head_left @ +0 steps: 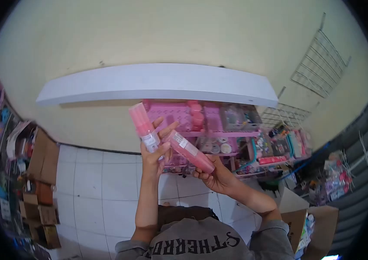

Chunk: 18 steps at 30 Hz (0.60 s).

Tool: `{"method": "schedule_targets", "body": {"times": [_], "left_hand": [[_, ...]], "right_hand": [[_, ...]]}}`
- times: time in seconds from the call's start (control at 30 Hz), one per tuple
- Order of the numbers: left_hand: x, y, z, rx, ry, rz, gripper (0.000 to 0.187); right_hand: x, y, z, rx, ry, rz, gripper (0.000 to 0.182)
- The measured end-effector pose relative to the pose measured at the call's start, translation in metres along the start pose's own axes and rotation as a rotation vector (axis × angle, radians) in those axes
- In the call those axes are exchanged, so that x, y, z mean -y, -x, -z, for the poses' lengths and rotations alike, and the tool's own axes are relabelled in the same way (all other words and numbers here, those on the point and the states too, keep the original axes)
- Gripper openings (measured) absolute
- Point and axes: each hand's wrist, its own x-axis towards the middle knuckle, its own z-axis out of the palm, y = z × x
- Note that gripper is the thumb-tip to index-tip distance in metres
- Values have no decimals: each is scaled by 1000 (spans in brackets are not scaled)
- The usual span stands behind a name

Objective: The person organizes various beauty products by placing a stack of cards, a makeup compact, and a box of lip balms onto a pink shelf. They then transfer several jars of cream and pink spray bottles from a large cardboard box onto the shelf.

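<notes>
In front of my chest, my left hand (150, 161) is closed round the lower part of a bottle (140, 120) with a tall pink top and a pale, labelled body. Two of its fingers stretch out behind the upper end of a second bottle. That pink cylindrical bottle (192, 154) has a white label on its side and lies tilted, upper end to the left. My right hand (219, 177) grips it at the lower right end. The two bottles come close together at my left fingers.
Below a long white wall shelf (162, 82) stands a pink rack (175, 116) holding pink containers (197, 118) and a clear bin (238, 118). Packaged goods (275, 147) fill baskets to the right. Cardboard boxes stand at left (43, 158) and lower right (322, 225). Wire grids (320, 63) hang on the wall.
</notes>
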Motion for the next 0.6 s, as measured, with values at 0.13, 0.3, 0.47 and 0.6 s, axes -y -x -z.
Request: {"method": "schedule_targets", "body": {"times": [0.13,0.3,0.47,0.6], "left_hand": [[-25,1,29,-105,-184,-5,51],[-32,9,47,-364,-209,-94,31],[-10,18,76,-604,-127,-111,21],[15,26,108,-791,-192,-59,18]], "right_hand": [[-7,-32,-7,225,-38,-261,44],[-13,-55,-32,33,312,-47,33],[-13,-90,-14,-6,652,335,29],[-11,-128,7,-5,696,364,32]]}}
